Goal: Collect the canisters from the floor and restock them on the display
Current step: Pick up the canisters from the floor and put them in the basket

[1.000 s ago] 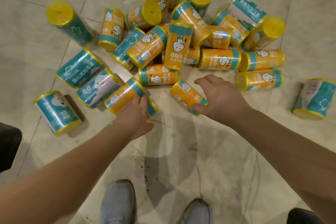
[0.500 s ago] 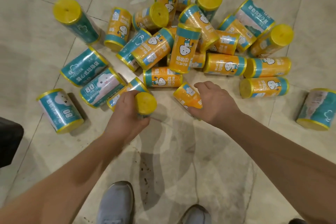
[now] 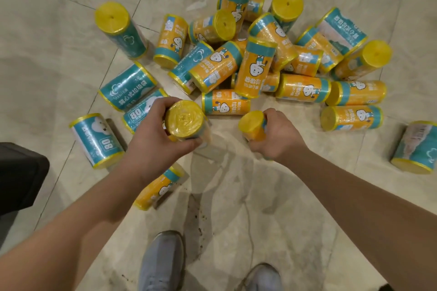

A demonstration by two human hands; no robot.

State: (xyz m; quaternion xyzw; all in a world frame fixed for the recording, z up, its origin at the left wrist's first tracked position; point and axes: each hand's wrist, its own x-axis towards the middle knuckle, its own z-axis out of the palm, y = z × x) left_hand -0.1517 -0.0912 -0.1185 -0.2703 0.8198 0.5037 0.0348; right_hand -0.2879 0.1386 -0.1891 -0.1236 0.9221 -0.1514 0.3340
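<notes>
Left hand [image 3: 151, 139] curls its fingers round the first canister [image 3: 184, 121], and the round yellow end faces up. Right hand [image 3: 279, 134] grips the second canister [image 3: 251, 125] the same way, yellow end up too. Both are round tubes wrapped in shiny, crinkly plastic. They are near each other but apart.

Just past the hands lies the heap [image 3: 255, 66] of more canisters. Some are orange with a little cartoon figure and a teal band. Some are teal with a white cloud. Most lie on their sides, some on top of others, and a few stand on end. Under the left forearm a lone orange canister [image 3: 158, 189] lies on its side. Left of the left hand lies a teal canister [image 3: 97, 139] marked 80. Far to the right of the right hand a far teal canister [image 3: 416, 146] lies by itself.

The floor [image 3: 236, 208] is smooth, pale stone tile with grey streaks and thin lines between the tiles. Two grey shoes [image 3: 163, 262] stand on it, nearer the person than the hands.
</notes>
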